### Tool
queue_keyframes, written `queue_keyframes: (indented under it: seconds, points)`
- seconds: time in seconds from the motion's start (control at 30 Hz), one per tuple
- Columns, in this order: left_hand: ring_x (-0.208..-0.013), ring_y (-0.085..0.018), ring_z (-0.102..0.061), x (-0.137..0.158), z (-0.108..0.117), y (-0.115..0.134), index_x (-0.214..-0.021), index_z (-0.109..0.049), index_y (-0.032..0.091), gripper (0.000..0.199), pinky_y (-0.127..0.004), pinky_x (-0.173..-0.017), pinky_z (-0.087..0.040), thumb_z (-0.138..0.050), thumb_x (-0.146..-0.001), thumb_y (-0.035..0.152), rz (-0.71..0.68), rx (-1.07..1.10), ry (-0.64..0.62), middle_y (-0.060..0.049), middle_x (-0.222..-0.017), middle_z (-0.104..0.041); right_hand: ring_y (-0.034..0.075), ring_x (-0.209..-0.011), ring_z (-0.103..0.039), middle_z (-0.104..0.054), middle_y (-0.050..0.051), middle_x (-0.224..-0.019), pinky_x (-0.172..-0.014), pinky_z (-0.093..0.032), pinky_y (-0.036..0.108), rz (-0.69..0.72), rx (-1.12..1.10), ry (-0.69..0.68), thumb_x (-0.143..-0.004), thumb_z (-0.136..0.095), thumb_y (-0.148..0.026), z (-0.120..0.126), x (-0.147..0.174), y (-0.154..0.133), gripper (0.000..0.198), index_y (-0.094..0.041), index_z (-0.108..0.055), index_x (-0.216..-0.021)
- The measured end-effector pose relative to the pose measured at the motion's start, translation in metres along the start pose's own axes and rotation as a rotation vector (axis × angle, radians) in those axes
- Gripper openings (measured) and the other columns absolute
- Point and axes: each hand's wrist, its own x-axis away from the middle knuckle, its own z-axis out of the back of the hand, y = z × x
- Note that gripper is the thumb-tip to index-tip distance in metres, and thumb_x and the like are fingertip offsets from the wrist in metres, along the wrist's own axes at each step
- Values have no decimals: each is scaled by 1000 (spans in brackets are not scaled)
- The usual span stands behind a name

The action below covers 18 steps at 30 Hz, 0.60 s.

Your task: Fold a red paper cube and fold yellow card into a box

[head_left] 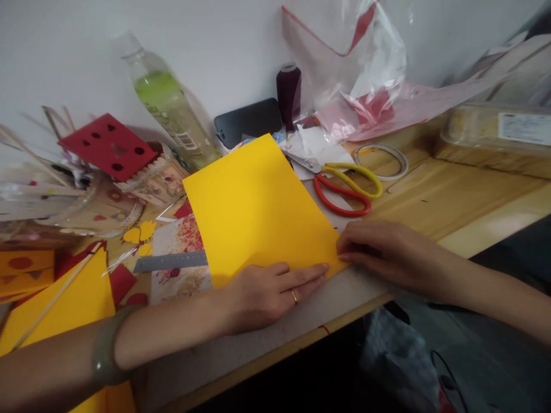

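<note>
A sheet of yellow paper lies on the work surface, its far corner raised near the phone. Across its near edge my left hand rests flat, with fingers stretched out towards the right. My right hand is closed at the sheet's right corner, fingers curled and pinching there; the thumb's exact grip is partly hidden. Just beyond that hand lie scissors with one red and one yellow handle. A metal ruler reaches up to the sheet's left edge.
Behind the sheet stand a green drink bottle, a phone and a dark thread spool. A tape roll and a plastic box are at right. Decorated containers and yellow paper are at left. The table edge is near.
</note>
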Motion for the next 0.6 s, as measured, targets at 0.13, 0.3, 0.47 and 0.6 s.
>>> queue_keyframes:
  seconds: [0.13, 0.3, 0.47, 0.6]
  points:
    - [-80, -10, -57, 0, -1, -1, -136, -38, 14, 42, -21, -66, -51, -27, -95, 11, -1, 24, 10, -4, -139, -47, 13, -66, -55, -60, 3, -73, -60, -40, 25, -2, 15, 21, -89, -47, -25, -4, 2, 1, 17, -18, -58, -79]
    - [-78, -10, -56, 0, -5, 2, -138, -35, 18, 44, -22, -60, -48, -28, -95, 11, 34, 8, -21, 0, -143, -42, 12, -66, -53, -57, 3, -74, -59, -39, 24, 25, 55, 38, -89, -47, -22, -5, 1, 0, 17, -17, -56, -76]
    - [-69, -10, -52, -1, -3, 3, -140, -33, 23, 47, -22, -53, -44, -32, -95, 11, 54, -47, -58, 2, -144, -40, 12, -66, -51, -55, 3, -73, -58, -39, 23, 69, 94, 74, -90, -46, -20, -8, 5, 2, 17, -17, -54, -75]
    - [-71, -11, -52, -1, -4, 4, -143, -28, 24, 50, -22, -54, -44, -32, -94, 11, 64, -40, -96, -1, -145, -39, 12, -65, -50, -53, 3, -72, -58, -39, 24, 129, 157, 137, -91, -43, -20, -14, 6, 4, 18, -18, -52, -75]
